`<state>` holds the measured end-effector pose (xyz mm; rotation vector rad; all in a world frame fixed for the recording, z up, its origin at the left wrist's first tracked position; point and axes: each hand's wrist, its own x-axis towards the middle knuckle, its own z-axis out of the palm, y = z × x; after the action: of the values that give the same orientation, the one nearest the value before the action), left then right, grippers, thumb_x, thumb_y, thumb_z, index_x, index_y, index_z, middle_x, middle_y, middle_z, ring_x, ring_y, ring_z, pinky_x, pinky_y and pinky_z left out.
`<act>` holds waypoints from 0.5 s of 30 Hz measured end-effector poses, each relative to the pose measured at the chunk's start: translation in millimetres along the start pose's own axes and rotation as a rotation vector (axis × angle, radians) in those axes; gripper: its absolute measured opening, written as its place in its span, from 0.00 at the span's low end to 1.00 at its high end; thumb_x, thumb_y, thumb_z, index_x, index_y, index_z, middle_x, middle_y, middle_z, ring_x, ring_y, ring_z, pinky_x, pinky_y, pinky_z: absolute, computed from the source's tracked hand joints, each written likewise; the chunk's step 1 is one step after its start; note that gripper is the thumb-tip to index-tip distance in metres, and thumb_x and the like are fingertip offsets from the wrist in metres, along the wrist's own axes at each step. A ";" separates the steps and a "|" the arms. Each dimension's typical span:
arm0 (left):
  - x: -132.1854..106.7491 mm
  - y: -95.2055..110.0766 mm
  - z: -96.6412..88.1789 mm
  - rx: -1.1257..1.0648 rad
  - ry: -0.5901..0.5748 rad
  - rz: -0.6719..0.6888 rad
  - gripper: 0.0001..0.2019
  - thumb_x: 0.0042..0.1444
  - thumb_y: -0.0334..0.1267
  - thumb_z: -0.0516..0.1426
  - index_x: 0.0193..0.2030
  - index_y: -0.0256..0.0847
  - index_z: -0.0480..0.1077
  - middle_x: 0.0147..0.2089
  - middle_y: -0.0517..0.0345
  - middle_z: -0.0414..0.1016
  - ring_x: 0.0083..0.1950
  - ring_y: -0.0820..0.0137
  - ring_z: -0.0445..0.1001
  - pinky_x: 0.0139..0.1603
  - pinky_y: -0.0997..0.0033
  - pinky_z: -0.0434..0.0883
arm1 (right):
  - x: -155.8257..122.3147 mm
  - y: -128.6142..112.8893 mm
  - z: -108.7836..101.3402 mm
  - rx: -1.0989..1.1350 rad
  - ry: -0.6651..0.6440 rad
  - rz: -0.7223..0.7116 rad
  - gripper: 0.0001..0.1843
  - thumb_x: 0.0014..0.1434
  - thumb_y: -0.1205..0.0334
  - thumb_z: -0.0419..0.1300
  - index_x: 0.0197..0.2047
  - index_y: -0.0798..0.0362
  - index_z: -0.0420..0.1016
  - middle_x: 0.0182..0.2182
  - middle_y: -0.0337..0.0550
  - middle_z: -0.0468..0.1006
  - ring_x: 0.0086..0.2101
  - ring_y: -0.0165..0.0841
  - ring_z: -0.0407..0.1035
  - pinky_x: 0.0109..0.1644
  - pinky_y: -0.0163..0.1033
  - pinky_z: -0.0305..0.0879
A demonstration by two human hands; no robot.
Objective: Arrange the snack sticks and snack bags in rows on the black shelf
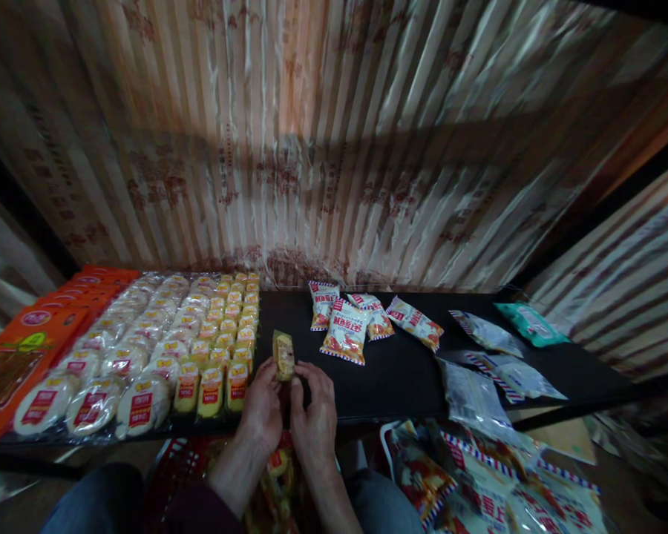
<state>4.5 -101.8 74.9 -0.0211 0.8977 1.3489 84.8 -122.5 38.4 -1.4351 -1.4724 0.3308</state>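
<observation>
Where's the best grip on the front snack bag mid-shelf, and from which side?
Likely the near striped end of the front snack bag, approached from the front: that end faces the near edge of the black shelf, while other bags lie close behind.

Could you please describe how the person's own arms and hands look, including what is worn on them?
The left hand and the right hand are both bare, without gloves. A dark, maroon-looking sleeve covers the lower-visible part of the left arm, leaving the wrist uncovered. The right forearm is bare down to the picture's edge; no sleeve shows there.
</observation>
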 end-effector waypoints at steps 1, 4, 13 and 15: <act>1.1 0.1 0.8 0.006 0.014 0.016 0.07 0.57 0.24 0.50 0.37 0.38 0.67 0.28 0.60 0.74 0.27 0.78 0.72 0.29 0.79 0.69 | 1.0 0.9 1.3 -0.004 -0.016 0.006 0.13 0.61 0.61 0.50 0.43 0.54 0.73 0.43 0.49 0.76 0.47 0.39 0.67 0.53 0.47 0.62; 4.6 -1.3 1.9 0.063 0.055 0.078 0.07 0.55 0.24 0.52 0.38 0.38 0.68 0.30 0.59 0.75 0.29 0.78 0.73 0.31 0.79 0.68 | 2.8 3.9 5.7 -0.005 -0.043 0.040 0.16 0.61 0.59 0.49 0.46 0.56 0.73 0.44 0.52 0.76 0.46 0.40 0.68 0.52 0.48 0.64; 17.8 -5.5 3.9 0.285 0.150 0.277 0.06 0.51 0.27 0.58 0.36 0.37 0.70 0.33 0.59 0.73 0.32 0.78 0.71 0.36 0.78 0.67 | 12.1 -3.1 8.4 0.109 -0.159 0.161 0.19 0.57 0.59 0.54 0.50 0.55 0.73 0.46 0.51 0.77 0.47 0.39 0.70 0.53 0.46 0.65; 19.2 -5.0 5.5 0.322 0.146 0.322 0.05 0.50 0.29 0.59 0.36 0.37 0.70 0.33 0.59 0.73 0.33 0.77 0.71 0.36 0.76 0.67 | 14.4 -5.2 8.2 0.161 -0.156 0.203 0.19 0.56 0.58 0.55 0.49 0.55 0.74 0.45 0.50 0.78 0.46 0.39 0.71 0.53 0.45 0.65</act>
<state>10.8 -84.7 65.4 0.2871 1.2739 1.4963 78.4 -107.8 45.3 -1.4571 -1.3903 0.6856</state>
